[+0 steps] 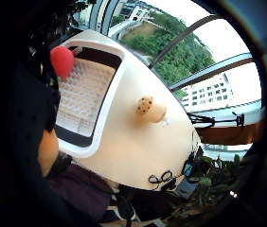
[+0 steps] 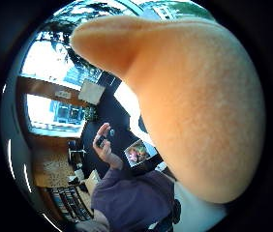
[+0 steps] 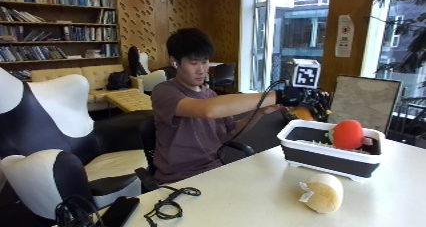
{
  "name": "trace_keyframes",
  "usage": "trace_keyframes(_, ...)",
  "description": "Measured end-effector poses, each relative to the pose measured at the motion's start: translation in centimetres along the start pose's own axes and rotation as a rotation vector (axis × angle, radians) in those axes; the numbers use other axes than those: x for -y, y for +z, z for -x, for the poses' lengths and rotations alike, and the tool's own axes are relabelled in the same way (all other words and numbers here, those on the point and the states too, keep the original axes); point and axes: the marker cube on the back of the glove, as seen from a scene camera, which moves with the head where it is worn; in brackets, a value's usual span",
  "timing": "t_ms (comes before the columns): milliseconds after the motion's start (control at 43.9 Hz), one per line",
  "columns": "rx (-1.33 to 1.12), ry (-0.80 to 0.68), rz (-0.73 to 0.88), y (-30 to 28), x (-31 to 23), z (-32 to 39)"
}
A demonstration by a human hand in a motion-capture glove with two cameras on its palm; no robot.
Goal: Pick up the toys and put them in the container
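Observation:
My gloved right hand (image 3: 307, 103) is raised over the far end of the white-rimmed, black-walled container (image 3: 313, 148), its fingers curled round an orange toy (image 2: 194, 106) that fills the thumb side palm view. A bit of that orange toy (image 3: 303, 113) shows under the hand. A red round toy (image 3: 347, 133) lies inside the container, also seen as the red toy (image 1: 62, 61) over the ribbed white floor. A cream toy (image 3: 323, 192) with a dotted end lies on the table (image 3: 253, 187) in front of the container; the little finger side palm view shows the cream toy (image 1: 148, 109) beside the container rim (image 1: 110, 94).
A coiled black cable (image 3: 166, 207) and a dark phone (image 3: 120, 211) lie near the table's near-left edge. A framed board (image 3: 363, 102) stands behind the container. Black-and-white chairs (image 3: 46, 137) stand left of the seated person.

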Motion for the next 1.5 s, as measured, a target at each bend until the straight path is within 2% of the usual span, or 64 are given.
trace_keyframes(91, -0.034, 0.057, 0.215, 2.3, 0.4, 2.6)
trace_keyframes(114, -0.009, 0.027, 0.264, 2.7, 0.3, 3.3)
trace_keyframes(160, 0.148, -0.123, 0.319, 2.9, -0.1, 4.6)
trace_keyframes(205, 0.273, -0.228, 0.322, 3.0, -0.4, 5.0)
trace_keyframes(274, 0.267, -0.178, 0.305, 3.5, -0.1, 3.0)
trace_keyframes(365, 0.421, -0.205, 0.278, 3.2, -0.1, -0.7)
trace_keyframes(593, 0.489, 0.053, 0.214, 4.2, -0.1, -13.3)
trace_keyframes(729, 0.445, 0.193, 0.209, 7.8, 0.3, -17.6)
trace_keyframes(889, 0.461, 0.253, 0.280, 14.8, 1.5, -18.4)
trace_keyframes(1026, 0.453, 0.238, 0.437, 22.8, 2.4, -16.0)
trace_keyframes(1117, 0.266, 0.280, 0.319, 25.4, 3.1, -15.8)
trace_keyframes(1231, 0.287, 0.279, 0.185, 25.3, 3.7, -16.8)
trace_keyframes(1391, 0.425, 0.302, 0.157, 23.4, 3.6, -18.3)
trace_keyframes(1505, 0.404, 0.290, 0.174, 19.9, 2.9, -19.5)
